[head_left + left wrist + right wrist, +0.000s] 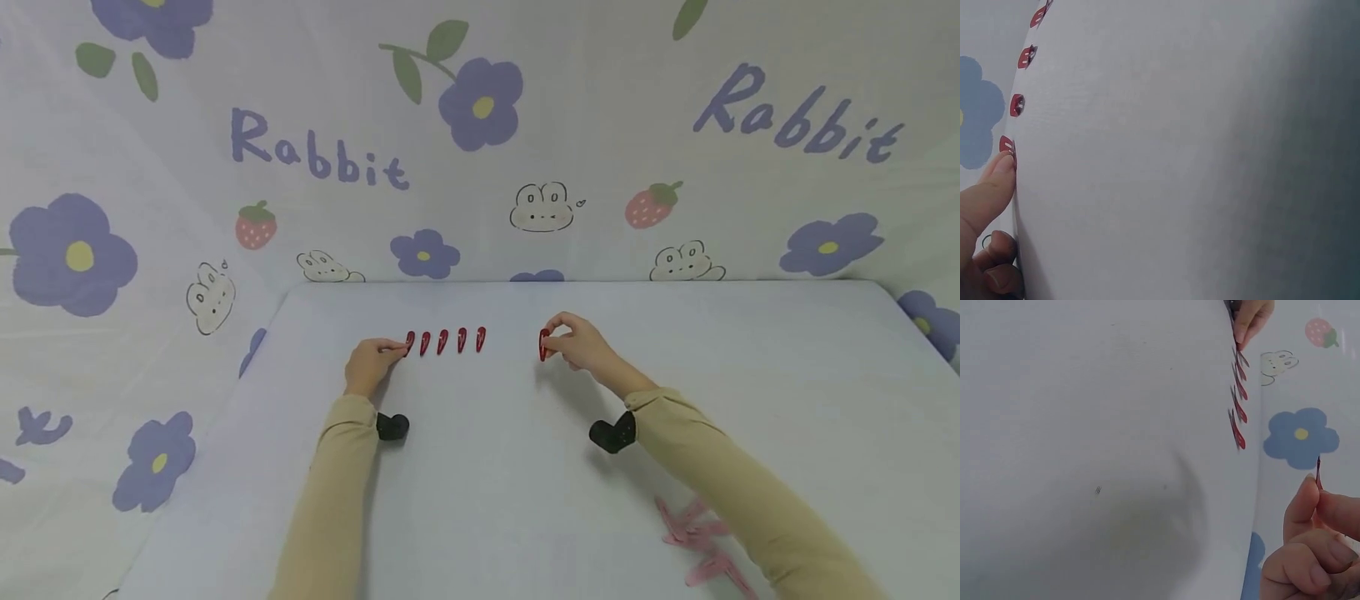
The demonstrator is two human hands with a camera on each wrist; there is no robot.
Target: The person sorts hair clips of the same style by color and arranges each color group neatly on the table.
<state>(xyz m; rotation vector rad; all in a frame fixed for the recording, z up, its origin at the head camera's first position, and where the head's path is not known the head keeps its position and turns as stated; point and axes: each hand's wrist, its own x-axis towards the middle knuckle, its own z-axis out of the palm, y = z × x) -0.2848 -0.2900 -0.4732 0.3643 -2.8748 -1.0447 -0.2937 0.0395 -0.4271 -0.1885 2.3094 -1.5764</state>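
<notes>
Several dark red snap hair clips [442,342] lie in a row on the white table, roughly parallel and upright to the viewer. My left hand [370,364] is at the row's left end, its thumb and forefinger pinching the leftmost red hair clip [1007,145]. To the right of the row, my right hand [582,346] holds another red hair clip [543,344] between thumb and fingers, raised off the table with its shadow below. The right wrist view shows this clip edge-on, as a thin strip above the fingertips.
A loose pile of pink hair clips [697,533] lies at the front right, partly hidden by the right sleeve [735,475]. Behind the table [480,467] hangs a patterned cloth [585,108] with flowers and rabbits. Each wrist carries a black camera mount [615,433].
</notes>
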